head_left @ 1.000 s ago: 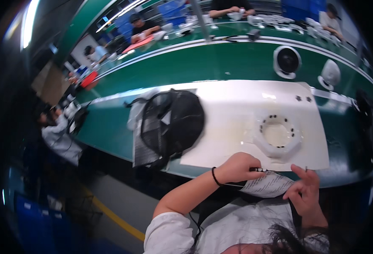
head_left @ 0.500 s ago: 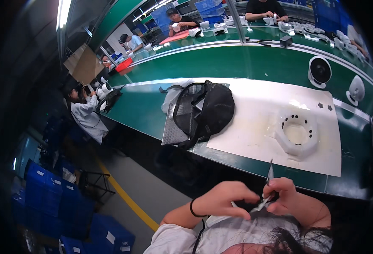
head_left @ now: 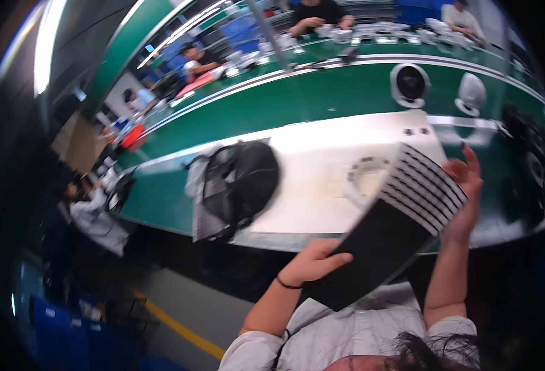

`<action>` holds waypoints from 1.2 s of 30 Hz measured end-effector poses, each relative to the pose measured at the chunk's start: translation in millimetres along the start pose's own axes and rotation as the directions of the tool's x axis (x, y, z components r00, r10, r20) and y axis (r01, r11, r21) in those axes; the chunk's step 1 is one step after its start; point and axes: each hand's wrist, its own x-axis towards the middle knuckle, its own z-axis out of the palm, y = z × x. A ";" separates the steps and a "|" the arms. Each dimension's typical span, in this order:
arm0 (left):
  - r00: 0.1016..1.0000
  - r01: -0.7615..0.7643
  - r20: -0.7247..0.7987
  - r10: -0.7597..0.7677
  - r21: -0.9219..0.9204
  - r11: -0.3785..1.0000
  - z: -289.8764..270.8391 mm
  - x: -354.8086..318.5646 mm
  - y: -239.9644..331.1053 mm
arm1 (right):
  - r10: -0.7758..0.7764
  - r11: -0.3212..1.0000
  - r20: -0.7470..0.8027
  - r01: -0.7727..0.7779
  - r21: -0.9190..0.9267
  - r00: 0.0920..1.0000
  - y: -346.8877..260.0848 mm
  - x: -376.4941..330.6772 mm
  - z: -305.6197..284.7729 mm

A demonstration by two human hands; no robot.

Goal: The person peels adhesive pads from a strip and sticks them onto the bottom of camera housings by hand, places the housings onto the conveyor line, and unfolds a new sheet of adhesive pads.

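Note:
A black sheet [head_left: 377, 241] with pale bands and rows of dark marks across its upper part is held tilted in front of me, over the table's near edge. My left hand [head_left: 316, 261] grips its left edge, thumb on top. At its upper right edge is my right hand [head_left: 464, 198], closed against the sheet with one finger raised; a small dark spot shows at that fingertip. Behind the sheet, a white ring-shaped piece [head_left: 355, 185] with dark dots lies on the white mat [head_left: 309, 161], partly hidden.
A black mesh bag [head_left: 241, 185] lies left of the mat. Two small dark pieces [head_left: 416, 132] are at its far right. Beyond stand a round white device with a black front [head_left: 409, 85] and a white one [head_left: 470, 94]. Several people work along the green bench [head_left: 223, 117].
The sheet, seen edge-on and close to my body before, is now spread out face up. My hands have moved apart, the right one forward and right. My view has turned right.

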 end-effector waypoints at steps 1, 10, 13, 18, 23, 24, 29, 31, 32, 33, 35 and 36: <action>0.995 0.006 -0.103 -0.017 -0.112 0.994 2.3 -1.2 3.4 | -0.021 0.998 0.009 0.021 -0.066 1.000 6.9 4.5 -11.8; 0.940 0.009 -0.335 -0.072 -0.186 0.983 26.8 35.9 -14.4 | 0.183 0.978 -0.049 -0.187 -0.094 0.982 10.9 -27.8 -48.6; 0.950 -0.016 -0.312 -0.021 -0.116 0.993 40.6 39.3 -16.3 | 0.377 0.926 0.031 -0.376 -0.020 0.926 17.8 -35.4 -38.2; 0.957 0.163 -0.227 -0.180 -0.092 0.982 46.1 29.3 -12.8 | 0.569 0.816 0.138 -0.577 0.024 0.811 30.5 -40.6 -34.1; 0.976 0.176 -0.131 -0.176 -0.006 0.984 43.8 32.0 -7.8 | 0.567 0.823 0.130 -0.565 -0.059 0.813 42.0 -45.6 -28.5; 0.980 0.149 -0.128 -0.151 -0.024 0.989 44.7 34.1 -8.1 | 0.557 0.830 0.076 -0.558 -0.001 0.827 44.3 -46.1 -27.6; 0.945 0.060 -0.265 -0.193 -0.437 0.897 41.1 40.7 -8.8 | 0.628 0.760 -0.001 -0.613 0.217 0.778 53.0 -50.2 -23.5; 0.930 0.017 -0.319 -0.184 -0.460 0.888 32.9 48.5 -5.1 | 0.721 0.659 0.046 -0.704 0.263 0.692 48.8 -49.5 -21.9; 0.929 0.003 -0.329 -0.172 -0.457 0.889 27.5 51.5 -5.7 | 0.725 0.656 0.042 -0.708 0.263 0.687 49.2 -49.9 -22.6; 0.925 -0.002 -0.342 -0.163 -0.435 0.900 25.7 54.1 -3.9 | 0.702 0.699 0.047 -0.700 0.145 0.710 49.9 -50.4 -23.7; 0.918 0.020 -0.351 -0.182 -0.418 0.908 24.2 57.1 -8.1 | 0.681 0.730 0.051 -0.683 0.023 0.730 48.9 -48.5 -24.2; 0.911 0.040 -0.363 -0.196 -0.397 0.917 23.9 58.2 -10.4 | 0.641 0.767 0.018 -0.640 -0.031 0.767 48.2 -46.9 -22.9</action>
